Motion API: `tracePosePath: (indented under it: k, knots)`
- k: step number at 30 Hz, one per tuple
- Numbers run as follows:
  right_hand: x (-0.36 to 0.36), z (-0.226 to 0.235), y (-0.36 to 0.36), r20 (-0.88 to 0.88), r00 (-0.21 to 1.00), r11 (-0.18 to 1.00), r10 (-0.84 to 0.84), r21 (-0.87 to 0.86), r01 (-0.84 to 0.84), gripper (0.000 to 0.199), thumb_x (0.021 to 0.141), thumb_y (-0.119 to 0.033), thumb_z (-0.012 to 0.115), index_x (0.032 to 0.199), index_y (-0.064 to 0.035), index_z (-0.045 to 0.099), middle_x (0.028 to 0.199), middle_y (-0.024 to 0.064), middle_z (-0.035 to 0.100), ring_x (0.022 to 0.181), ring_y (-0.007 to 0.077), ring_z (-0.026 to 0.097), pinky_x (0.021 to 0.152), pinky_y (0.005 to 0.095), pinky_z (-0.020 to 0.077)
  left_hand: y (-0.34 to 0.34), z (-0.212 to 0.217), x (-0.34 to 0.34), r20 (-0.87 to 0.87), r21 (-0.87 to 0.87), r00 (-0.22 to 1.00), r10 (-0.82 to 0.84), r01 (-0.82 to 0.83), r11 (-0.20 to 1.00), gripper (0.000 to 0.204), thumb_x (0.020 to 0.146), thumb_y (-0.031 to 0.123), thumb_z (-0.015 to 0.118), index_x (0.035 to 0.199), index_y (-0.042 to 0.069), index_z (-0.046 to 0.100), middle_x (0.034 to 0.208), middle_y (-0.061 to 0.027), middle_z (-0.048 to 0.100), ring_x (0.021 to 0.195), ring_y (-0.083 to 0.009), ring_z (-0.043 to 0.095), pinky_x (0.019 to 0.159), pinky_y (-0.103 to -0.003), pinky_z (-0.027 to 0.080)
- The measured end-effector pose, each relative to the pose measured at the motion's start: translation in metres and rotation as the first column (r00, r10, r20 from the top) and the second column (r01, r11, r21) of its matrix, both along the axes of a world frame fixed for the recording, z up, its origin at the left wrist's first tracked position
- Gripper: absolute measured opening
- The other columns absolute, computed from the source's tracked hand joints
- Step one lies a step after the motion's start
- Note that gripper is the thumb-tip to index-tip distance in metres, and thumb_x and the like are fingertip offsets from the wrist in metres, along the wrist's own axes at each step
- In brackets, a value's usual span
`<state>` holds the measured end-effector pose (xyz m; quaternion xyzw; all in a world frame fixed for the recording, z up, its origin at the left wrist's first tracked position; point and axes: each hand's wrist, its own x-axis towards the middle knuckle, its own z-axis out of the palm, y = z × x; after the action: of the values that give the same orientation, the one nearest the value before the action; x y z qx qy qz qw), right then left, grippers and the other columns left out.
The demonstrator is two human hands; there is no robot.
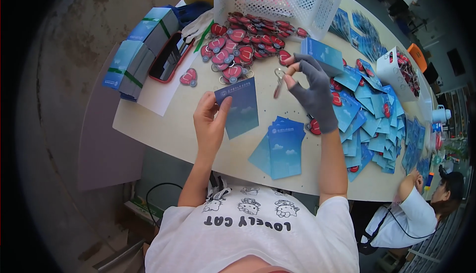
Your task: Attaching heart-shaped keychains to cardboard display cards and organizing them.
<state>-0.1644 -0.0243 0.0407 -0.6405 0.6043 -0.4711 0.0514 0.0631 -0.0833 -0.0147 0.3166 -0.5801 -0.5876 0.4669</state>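
My left hand (210, 119) pinches the upper left corner of a blue card (240, 107) printed with clouds, holding it tilted above the table. To its right, my right hand (315, 92), in a grey fingerless glove, grips a keychain (277, 83) by its metal ring between thumb and fingertip. The keychain hangs edge-on, so its face is hidden. A few loose blue cards (285, 151) lie overlapped on the table below both hands. Beyond them is a heap of red heart-shaped keychains (243, 50), with a single keychain (189, 77) apart at its left.
A white perforated basket (277, 0) stands behind the heap. Banded card stacks (131, 67) and a red-cased phone (171, 57) sit at left. On the right are a card stack (322, 55), a large pile of cards with keychains (372, 119), and a white box (396, 72). Another person (416, 208) works at lower right.
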Motion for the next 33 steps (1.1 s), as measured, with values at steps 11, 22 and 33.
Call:
tracePosePath:
  k: [11, 22, 33]
  knots:
    - [0.051, 0.012, 0.064, 0.309, 0.950, 0.993, -0.054, 0.119, 0.018, 0.011, 0.080, -0.004, 0.069, 0.085, 0.0004, 0.061, 0.100, 0.0124, 0.057, 0.089, 0.0193, 0.060, 0.075, 0.0296, 0.0484, 0.043, 0.035, -0.031, -0.330, 0.170, 0.912, -0.244, 0.312, 0.935, 0.013, 0.088, 0.002, 0.068, 0.100, -0.002, 0.065, 0.091, -0.0010, 0.063, 0.084, -0.0068, 0.059, 0.076, -0.021, 0.047]
    - [0.080, 0.005, 0.063, 0.631, 0.775, 0.990, -0.004, -0.108, 0.093, 0.039, 0.084, 0.002, 0.065, 0.118, 0.0005, 0.045, 0.118, 0.0111, 0.049, 0.098, 0.0123, 0.059, 0.084, 0.0230, 0.0504, 0.063, 0.040, -0.036, -0.413, 0.278, 0.892, -0.185, 0.317, 0.907, 0.022, 0.097, 0.010, 0.059, 0.115, -0.002, 0.057, 0.102, -0.0051, 0.064, 0.092, -0.0088, 0.059, 0.082, -0.025, 0.048]
    - [0.057, -0.002, 0.087, 0.493, 0.861, 0.990, -0.121, 0.117, 0.073, 0.051, 0.083, 0.007, 0.060, 0.129, 0.0007, 0.038, 0.128, 0.0127, 0.047, 0.103, 0.0140, 0.058, 0.087, 0.0242, 0.0495, 0.065, 0.018, -0.045, -0.310, 0.155, 0.864, -0.397, 0.458, 0.875, 0.046, 0.090, 0.007, 0.066, 0.129, 0.001, 0.042, 0.116, -0.0100, 0.052, 0.109, -0.0144, 0.053, 0.092, -0.030, 0.045]
